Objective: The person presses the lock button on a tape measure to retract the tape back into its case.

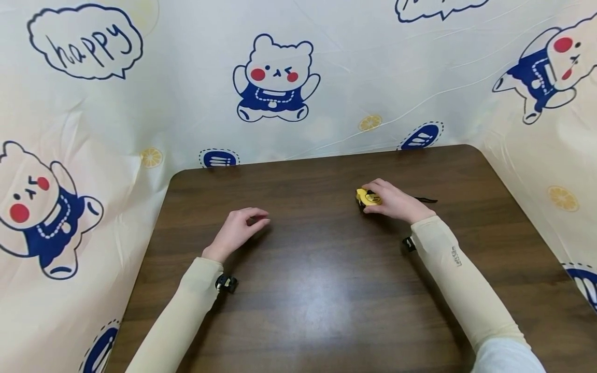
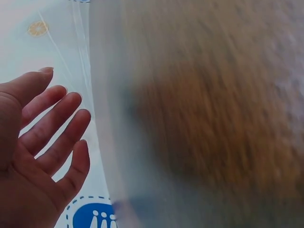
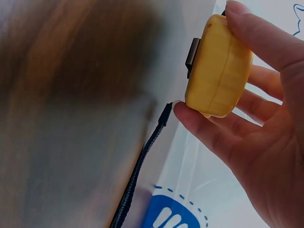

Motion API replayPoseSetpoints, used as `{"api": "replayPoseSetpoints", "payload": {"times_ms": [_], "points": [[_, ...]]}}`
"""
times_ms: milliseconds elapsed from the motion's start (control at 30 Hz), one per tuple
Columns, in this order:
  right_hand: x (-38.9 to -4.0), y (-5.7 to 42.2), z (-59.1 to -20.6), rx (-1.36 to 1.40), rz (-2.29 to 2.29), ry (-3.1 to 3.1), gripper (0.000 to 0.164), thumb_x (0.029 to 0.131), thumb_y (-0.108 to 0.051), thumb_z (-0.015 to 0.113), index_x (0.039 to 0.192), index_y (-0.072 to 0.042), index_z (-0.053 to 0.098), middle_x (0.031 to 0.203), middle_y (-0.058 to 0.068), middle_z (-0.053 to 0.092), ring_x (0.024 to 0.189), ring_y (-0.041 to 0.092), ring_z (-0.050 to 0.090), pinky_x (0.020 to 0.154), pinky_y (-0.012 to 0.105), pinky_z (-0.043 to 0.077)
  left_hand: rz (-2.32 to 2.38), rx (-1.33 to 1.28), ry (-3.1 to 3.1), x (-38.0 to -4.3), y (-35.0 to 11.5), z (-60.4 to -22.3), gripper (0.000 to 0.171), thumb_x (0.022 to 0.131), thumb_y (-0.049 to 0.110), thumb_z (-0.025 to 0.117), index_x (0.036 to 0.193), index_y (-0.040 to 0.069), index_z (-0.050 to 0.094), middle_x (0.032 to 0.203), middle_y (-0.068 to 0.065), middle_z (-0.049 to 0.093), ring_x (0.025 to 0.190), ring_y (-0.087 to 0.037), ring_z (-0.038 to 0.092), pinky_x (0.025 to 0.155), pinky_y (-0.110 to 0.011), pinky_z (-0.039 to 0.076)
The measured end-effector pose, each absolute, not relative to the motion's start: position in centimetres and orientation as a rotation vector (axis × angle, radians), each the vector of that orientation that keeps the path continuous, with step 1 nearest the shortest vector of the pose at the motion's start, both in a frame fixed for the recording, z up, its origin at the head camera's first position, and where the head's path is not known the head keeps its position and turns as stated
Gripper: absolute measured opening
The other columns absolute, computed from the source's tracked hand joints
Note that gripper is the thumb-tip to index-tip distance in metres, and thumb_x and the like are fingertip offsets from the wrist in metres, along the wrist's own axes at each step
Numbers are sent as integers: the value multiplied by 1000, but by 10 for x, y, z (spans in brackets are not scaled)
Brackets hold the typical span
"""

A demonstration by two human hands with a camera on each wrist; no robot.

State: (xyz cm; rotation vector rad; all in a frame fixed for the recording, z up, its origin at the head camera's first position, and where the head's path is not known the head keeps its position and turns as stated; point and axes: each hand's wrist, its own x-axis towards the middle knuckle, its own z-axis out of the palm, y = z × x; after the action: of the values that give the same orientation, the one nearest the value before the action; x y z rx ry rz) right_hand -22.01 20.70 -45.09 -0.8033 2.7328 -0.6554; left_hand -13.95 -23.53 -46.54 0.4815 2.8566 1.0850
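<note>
A yellow tape measure [image 1: 371, 198] is in my right hand [image 1: 396, 201], toward the back right of the table. In the right wrist view, thumb and fingers hold the yellow case [image 3: 219, 69] from opposite sides. A dark metal clip [image 3: 192, 56] sticks out from the case's face, and a black wrist strap [image 3: 137, 168] trails from its end. Whether the case touches the tabletop I cannot tell. Over the left part of the table hovers my left hand [image 1: 235, 231], its fingers loosely bent with nothing in them; the left wrist view shows its bare palm [image 2: 31, 185].
The brown wooden table [image 1: 308, 290] has rounded back corners. A pale cloth [image 1: 196, 103] printed with bears hangs behind it and along both sides. Small black wrist cameras [image 1: 226, 283] sit under both sleeves.
</note>
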Motion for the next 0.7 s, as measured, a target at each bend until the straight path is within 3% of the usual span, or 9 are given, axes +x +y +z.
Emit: {"api": "replayPoseSetpoints", "payload": {"times_ms": [700], "points": [[-245,222,-463,-692,-663,2758,66,97,-23,77,148,7,47,147,27,47,134,41,47,114,59,38,1015,401,2970,-129,-259,-468,26,100,28,73,119,10,77,118,-6,76,111,-27,70,99,-51,54]]}}
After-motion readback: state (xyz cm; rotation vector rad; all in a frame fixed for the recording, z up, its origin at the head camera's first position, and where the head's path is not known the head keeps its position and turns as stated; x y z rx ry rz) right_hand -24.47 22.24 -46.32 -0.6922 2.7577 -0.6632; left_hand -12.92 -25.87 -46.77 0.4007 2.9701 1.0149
